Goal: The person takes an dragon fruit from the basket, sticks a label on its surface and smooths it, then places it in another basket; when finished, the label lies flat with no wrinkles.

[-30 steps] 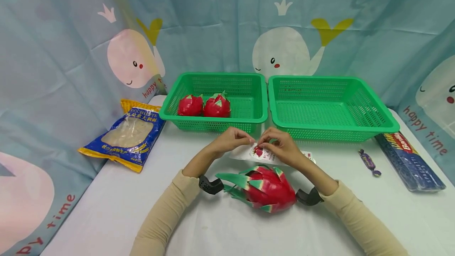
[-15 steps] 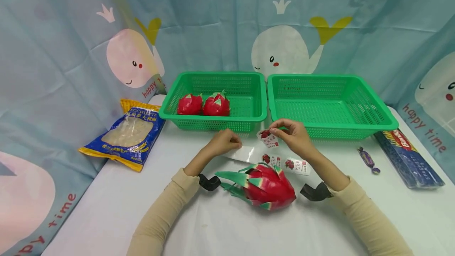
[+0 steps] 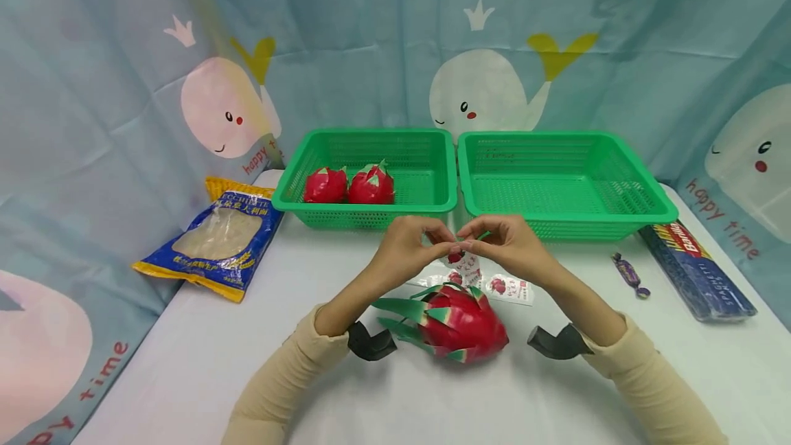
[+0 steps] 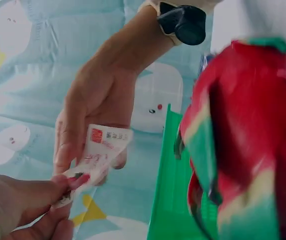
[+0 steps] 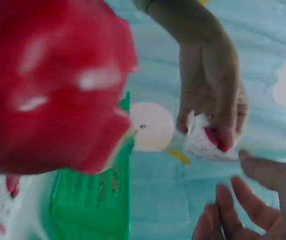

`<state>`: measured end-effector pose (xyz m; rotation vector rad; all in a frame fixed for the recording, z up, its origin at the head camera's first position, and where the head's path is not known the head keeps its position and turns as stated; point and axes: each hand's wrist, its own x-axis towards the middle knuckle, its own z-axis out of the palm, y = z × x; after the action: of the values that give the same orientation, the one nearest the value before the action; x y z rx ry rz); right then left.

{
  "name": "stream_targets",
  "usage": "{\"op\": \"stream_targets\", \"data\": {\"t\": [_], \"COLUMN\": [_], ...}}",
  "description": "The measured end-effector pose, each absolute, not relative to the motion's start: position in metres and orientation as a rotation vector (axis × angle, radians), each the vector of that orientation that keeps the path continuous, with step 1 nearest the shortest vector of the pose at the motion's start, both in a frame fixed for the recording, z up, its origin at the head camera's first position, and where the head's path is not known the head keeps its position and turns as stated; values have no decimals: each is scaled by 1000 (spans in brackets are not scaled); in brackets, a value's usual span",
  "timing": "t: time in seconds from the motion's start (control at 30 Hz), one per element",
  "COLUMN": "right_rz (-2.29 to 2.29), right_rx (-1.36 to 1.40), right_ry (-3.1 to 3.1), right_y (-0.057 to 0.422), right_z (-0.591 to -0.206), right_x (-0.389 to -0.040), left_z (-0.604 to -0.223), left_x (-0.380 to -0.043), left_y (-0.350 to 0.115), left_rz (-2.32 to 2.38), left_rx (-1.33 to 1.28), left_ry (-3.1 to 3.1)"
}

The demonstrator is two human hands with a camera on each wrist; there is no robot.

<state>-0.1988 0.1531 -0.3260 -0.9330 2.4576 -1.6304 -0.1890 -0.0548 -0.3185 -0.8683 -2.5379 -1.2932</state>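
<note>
Both hands meet over a strip of stickers (image 3: 507, 288) on the white table. My left hand (image 3: 404, 247) pinches a peeled white sticker (image 4: 100, 145) printed with red fruit and writing. The tip of the right thumb is at that sticker's edge; in the right wrist view the right hand (image 3: 516, 249) has its thumb and fingers apart, somewhat blurred. A large red dragon fruit (image 3: 466, 327) with green leaf tips lies on its side between the forearms, nearer than the strip. Part of the sticker is hidden by fingers in the head view.
Two smaller dragon fruits (image 3: 371, 185) sit in the left green basket (image 3: 364, 208). Beside it stands another green basket (image 3: 568, 218). A blue-and-yellow pasta bag (image 3: 216, 239) lies left; a wrapped candy (image 3: 630, 275) and a spaghetti pack (image 3: 698, 273) lie right.
The right hand lifted a sticker off the strip and brought it back leftward. The left hand has left the strip's left end and now pinches that sticker. The dragon fruit stays in place.
</note>
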Motion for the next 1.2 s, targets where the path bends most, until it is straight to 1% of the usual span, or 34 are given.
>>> {"op": "stream_targets", "data": {"t": [0.13, 0.23, 0.43, 0.5, 0.63, 0.73, 0.83, 0.93, 1.2], "right_rz": [-1573, -1573, -1579, -1559, -1554, -1560, -1562, -1562, -1648], "right_rx": [-789, -704, -739, -793, -835, -800, -750, -725, -654], "right_ry": [2644, 2690, 2491, 2414, 2314, 2308, 2313, 2312, 2330], "right_y": [159, 166, 179, 186, 196, 199, 200, 199, 194], "right_z": [-331, -337, -354, -362, -377, -388, -396, -403, -410], "right_x": [-185, -173, -155, -152, -151, -153, -155, -155, -150], "left_z": [-325, -331, -351, -357, -367, -371, -374, -375, -377], "left_x": [-181, -173, -144, -137, -128, -127, -127, -127, -129], "left_y": [-55, -55, -53, -49, -38, -31, -27, -24, -23], "left_rz": [-1416, -1558, -1697, -1618, -1279, -1017, -880, -818, -845], "left_rx": [-738, -695, -698, -719, -766, -734, -697, -705, -745], "left_ry": [-2502, -2468, -2537, -2575, -2588, -2582, -2606, -2625, -2636]}}
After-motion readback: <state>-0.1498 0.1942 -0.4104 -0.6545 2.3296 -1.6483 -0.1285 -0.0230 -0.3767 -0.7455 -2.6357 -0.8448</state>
